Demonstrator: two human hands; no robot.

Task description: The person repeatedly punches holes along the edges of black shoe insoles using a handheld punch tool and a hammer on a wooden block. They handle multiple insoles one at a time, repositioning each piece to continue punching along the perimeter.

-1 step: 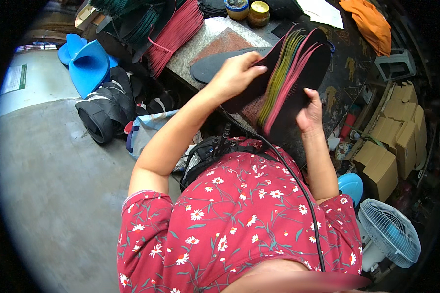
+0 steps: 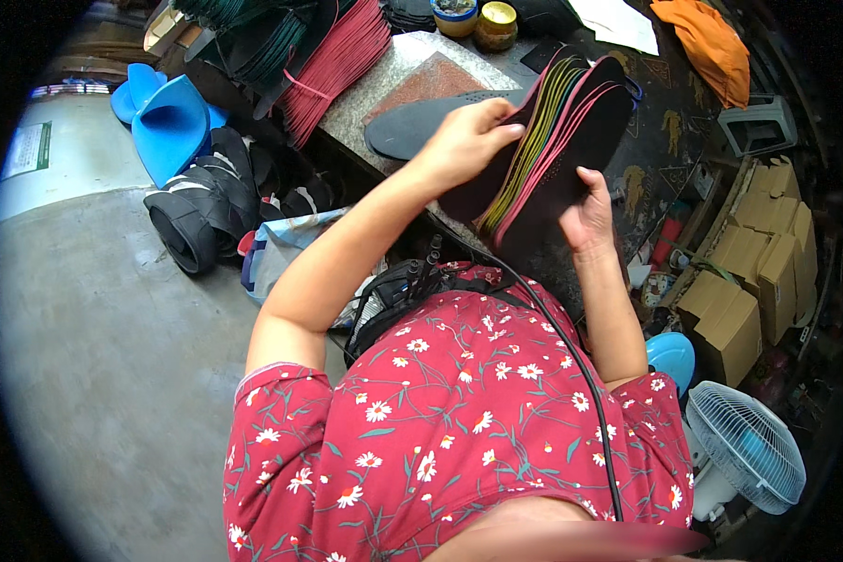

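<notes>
Between my two hands I hold a fanned stack of shoe insoles (image 2: 581,155), black on the faces with yellow, green and pink edges. My left hand (image 2: 473,145) grips its left side, thumb bent over the near face and fingers behind. On the right, my right hand (image 2: 587,214) clasps the lower right side, thumb up along the black face; its other fingers are hidden behind the stack. Just beyond my left hand, a loose dark grey insole (image 2: 407,128) lies on a speckled stone slab (image 2: 351,108) bearing a reddish-brown square plate (image 2: 421,92).
Tied bundles of pink-edged sheets (image 2: 337,70) and green-edged sheets (image 2: 253,56) sit at the back left. Two small jars (image 2: 495,26) stand behind the slab. Black rolled pieces (image 2: 197,211) and blue curved sheets (image 2: 169,122) lie left. Cardboard boxes (image 2: 721,309) and a fan (image 2: 747,450) stand right.
My left hand has moved slightly right and down. The stack's lower end has shifted left, and its pink layers have spread apart a little.
</notes>
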